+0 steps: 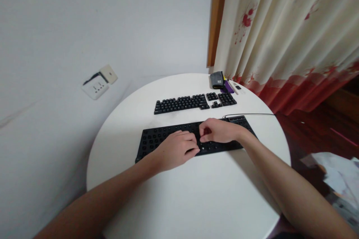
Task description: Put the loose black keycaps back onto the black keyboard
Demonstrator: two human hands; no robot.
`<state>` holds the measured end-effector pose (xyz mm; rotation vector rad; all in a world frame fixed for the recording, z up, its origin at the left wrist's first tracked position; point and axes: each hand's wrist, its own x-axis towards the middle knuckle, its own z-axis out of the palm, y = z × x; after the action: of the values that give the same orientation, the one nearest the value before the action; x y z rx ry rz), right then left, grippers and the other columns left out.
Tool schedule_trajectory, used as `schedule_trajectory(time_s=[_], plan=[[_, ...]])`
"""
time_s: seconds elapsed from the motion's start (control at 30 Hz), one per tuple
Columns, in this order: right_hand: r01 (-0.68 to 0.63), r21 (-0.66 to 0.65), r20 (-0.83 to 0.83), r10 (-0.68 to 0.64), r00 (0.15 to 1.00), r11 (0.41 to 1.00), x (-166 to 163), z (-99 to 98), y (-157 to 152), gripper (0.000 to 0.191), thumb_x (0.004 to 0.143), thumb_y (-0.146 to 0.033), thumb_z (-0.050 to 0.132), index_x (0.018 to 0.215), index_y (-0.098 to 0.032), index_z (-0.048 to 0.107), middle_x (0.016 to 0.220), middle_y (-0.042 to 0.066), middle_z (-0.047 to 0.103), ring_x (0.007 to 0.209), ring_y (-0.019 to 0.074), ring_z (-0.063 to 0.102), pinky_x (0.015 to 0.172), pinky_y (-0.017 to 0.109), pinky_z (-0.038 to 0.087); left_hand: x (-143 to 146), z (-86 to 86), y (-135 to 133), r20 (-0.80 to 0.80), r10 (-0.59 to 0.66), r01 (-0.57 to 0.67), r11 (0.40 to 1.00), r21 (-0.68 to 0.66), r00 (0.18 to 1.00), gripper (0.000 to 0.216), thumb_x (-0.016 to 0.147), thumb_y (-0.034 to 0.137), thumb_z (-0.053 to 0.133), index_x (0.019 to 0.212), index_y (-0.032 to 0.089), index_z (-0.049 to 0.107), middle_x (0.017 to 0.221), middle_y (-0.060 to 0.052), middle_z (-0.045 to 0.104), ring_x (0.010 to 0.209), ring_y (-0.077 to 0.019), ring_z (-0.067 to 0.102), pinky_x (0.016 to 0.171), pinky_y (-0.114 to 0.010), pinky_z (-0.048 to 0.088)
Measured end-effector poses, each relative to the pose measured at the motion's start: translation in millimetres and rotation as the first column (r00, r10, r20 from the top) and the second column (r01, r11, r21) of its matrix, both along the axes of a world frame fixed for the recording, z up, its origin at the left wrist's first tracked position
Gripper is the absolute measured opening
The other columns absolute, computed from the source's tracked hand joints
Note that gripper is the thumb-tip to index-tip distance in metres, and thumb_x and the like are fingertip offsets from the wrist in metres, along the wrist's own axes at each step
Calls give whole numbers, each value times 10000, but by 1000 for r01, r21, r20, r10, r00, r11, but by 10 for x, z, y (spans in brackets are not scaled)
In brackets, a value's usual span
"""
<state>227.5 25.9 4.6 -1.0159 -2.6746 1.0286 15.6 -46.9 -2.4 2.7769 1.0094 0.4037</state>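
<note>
A black keyboard base (157,139) with its keycaps off lies across the middle of the round white table (190,194). My left hand (176,149) rests on its middle with the fingers curled together. My right hand (220,130) sits just to the right, its fingertips pinched over the base; what they pinch is too small to see. Behind the base, the removed black keycaps (193,102) lie laid out in keyboard order on the table.
At the table's far edge lie a grey folded cloth (217,79), a purple item (228,86) and small white tools (235,87). A cable (249,114) runs off right. A wall socket (97,87) is at left, a flowered curtain (280,37) at right.
</note>
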Motion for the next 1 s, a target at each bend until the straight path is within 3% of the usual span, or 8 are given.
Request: schedule_trajectory(time_s=[0.07, 0.17, 0.23, 0.3, 0.47, 0.73, 1.0], plan=[[193, 223, -92, -176, 980, 956, -1, -54, 82, 192, 911, -306, 543, 951, -166, 668, 867, 54, 669, 792, 172, 575, 724, 283, 425, 0, -24, 29, 55, 10, -11, 1000, 18, 998, 213, 951, 263, 519, 888, 190, 708, 937, -25, 688, 885, -165, 614, 841, -314, 444], [449, 508, -151, -436, 887, 735, -41, -202, 184, 337, 951, -377, 484, 1179, -171, 622, 1173, 141, 604, 1081, 278, 499, 900, 400, 395, -7, -52, 60, 125, 19, -25, 998, 52, 992, 209, 948, 248, 514, 897, 190, 708, 941, -36, 686, 888, -168, 613, 845, -321, 462], [487, 578, -104, -534, 839, 654, -79, -305, 224, 433, 955, -458, 451, 1277, -194, 570, 1291, 162, 533, 1172, 336, 427, 921, 466, 378, -12, -61, 72, 154, 25, -36, 997, 72, 988, 209, 945, 236, 511, 895, 190, 709, 935, -40, 685, 876, -167, 613, 842, -323, 470], [489, 608, -51, -583, 811, 626, -120, -377, 244, 493, 964, -516, 388, 1325, -213, 530, 1336, 166, 496, 1194, 358, 398, 916, 498, 369, -13, -64, 79, 169, 30, -44, 996, 83, 985, 208, 943, 232, 513, 888, 188, 709, 928, -41, 684, 867, -166, 612, 839, -324, 474], [471, 641, -6, -610, 793, 606, -196, -411, 261, 576, 972, -579, 263, 1358, -218, 491, 1309, 172, 510, 1188, 361, 393, 920, 508, 346, -10, -70, 88, 183, 35, -53, 994, 92, 982, 197, 937, 231, 524, 874, 183, 705, 916, -39, 682, 857, -167, 608, 836, -329, 478], [420, 622, 61, -576, 815, 661, -235, -382, 223, 585, 969, -595, 235, 1319, -231, 531, 1289, 163, 518, 1189, 355, 397, 922, 498, 340, -39, -73, 121, 208, 76, -98, 991, 94, 975, 190, 930, 221, 529, 863, 186, 704, 906, -39, 683, 851, -171, 612, 838, -341, 489], [293, 578, 50, -392, 919, 762, -411, -321, -63, 598, 963, -611, 230, 1318, -237, 532, 1290, 158, 530, 1150, 336, 431, 896, 479, 358, -197, -106, 333, 268, 299, -337, 935, 109, 916, 220, 933, 215, 494, 864, 175, 699, 898, -59, 701, 877, -197, 628, 864, -375, 504]])
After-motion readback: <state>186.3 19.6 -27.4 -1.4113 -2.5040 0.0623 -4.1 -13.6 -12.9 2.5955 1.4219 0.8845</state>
